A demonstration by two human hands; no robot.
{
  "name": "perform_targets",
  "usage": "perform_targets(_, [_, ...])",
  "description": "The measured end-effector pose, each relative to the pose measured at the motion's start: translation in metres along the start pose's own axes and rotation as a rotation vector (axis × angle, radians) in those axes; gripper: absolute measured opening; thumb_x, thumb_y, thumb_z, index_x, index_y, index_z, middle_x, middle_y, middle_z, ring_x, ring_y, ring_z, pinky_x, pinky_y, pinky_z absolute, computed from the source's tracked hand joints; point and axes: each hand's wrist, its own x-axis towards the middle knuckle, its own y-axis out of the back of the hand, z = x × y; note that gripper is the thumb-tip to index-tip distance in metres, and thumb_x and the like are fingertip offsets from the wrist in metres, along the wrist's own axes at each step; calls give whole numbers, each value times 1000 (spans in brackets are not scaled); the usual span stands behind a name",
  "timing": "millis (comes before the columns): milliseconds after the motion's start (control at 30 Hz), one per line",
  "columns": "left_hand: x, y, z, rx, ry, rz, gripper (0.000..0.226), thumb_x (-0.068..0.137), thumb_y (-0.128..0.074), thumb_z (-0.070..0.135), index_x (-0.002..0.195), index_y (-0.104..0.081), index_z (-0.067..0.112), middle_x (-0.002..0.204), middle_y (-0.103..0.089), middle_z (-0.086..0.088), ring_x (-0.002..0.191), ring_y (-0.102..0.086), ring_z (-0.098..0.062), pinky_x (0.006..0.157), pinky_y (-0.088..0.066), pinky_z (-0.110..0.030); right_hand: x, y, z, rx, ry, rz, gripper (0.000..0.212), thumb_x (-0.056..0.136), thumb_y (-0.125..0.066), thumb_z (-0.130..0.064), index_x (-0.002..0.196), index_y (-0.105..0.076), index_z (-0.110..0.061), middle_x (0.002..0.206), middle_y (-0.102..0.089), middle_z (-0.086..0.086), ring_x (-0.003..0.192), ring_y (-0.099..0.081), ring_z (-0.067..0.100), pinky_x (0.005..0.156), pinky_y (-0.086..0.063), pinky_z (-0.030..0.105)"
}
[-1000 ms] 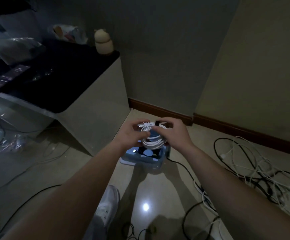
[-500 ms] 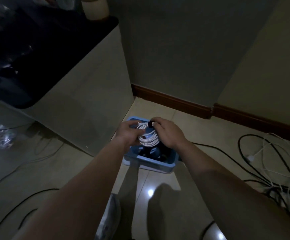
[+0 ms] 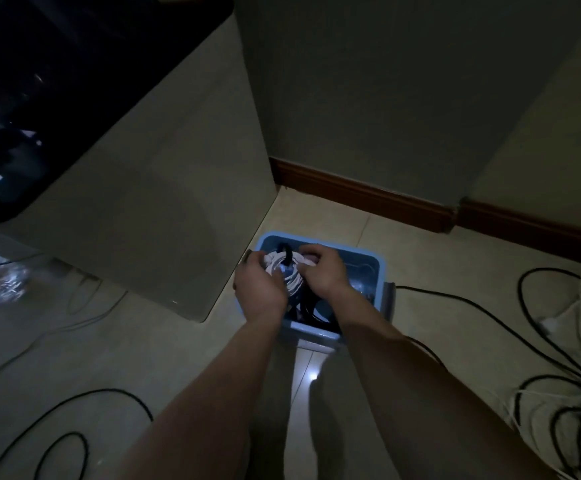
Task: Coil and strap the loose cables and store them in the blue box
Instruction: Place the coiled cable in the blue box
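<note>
Down on the dim tiled floor [image 3: 438, 258], we have lowered the strapped white coil [image 3: 291, 285] into the blue box [image 3: 380, 271], left hand [image 3: 259, 289] and right hand [image 3: 323, 275] still gripping it with curled fingers, while loose cables [image 3: 559, 375] wait tangled at right.

Both forearms bare, extended forward and down, converging. My left hand [image 3: 259, 289] and right hand [image 3: 323, 275] close together, backs up, fingers curled, each gripping one side of the white cable coil [image 3: 273, 264].
</note>
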Motion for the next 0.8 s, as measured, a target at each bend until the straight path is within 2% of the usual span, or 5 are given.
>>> perform_targets(200, [-1,2,-14,562,-175,-69,24,95,-63,31,112,-59,16,107,-64,-7,96,-66,-29,70,-49,-35,2,-12,14,28,-65,91,22,84,-77,-4,104,-70,-10,110,-70,9,101,-64,21,84,-50,28])
perform_targets(333, [-3,0,-22,895,-321,-197,12,95,-54,17,99,-65,17,95,-69,-2,87,-70,-22,60,-37,-28,0,-19,15,-235,28,59,26,84,-79,-11,108,-71,-16,112,-71,6,97,-64,19,82,-51,30])
perform_targets(533, [11,-1,-16,1011,-404,-278,19,95,-51,7,104,-67,13,100,-69,-5,91,-69,-23,64,-44,-30,-5,-18,14,-650,190,-43,40,94,-56,-3,126,-68,-23,123,-68,8,113,-61,28,92,-54,38])
perform_targets(633, [18,-1,-13,994,-440,-299,16,94,-55,6,105,-66,10,101,-69,-9,90,-70,-26,74,-58,-38,-11,-15,18,-687,286,49,32,93,-53,1,113,-70,-17,116,-62,7,104,-62,27,86,-53,39])
perform_targets(800, [26,-10,-10,874,-462,-285,16,93,-57,6,108,-62,8,101,-71,-10,90,-70,-26,65,-44,-32,-13,-19,14,-865,324,28,18,90,-58,-10,101,-69,-19,102,-67,7,103,-59,27,74,-45,34])
